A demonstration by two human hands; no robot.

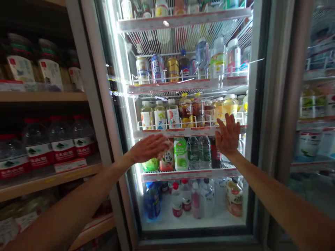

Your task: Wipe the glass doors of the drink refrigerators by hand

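Observation:
A lit drinks fridge stands before me behind a glass door [183,216]. My right hand [227,136] is spread flat against the glass, fingers pointing up, over the third shelf's edge [180,132]. My left hand [148,148] lies flat against the glass with fingers stretched to the right, in front of a pink-labelled bottle [167,160] and a green-labelled bottle [181,155]. A pale patch shows under its fingertips; I cannot tell what it is. Neither hand grips anything I can see.
Wooden shelves [42,96] to the left carry jars above and large water bottles [61,141] below. The fridge's wire shelves hold cans [172,69] and juice bottles [159,115]. A second fridge door [314,104] is at the right.

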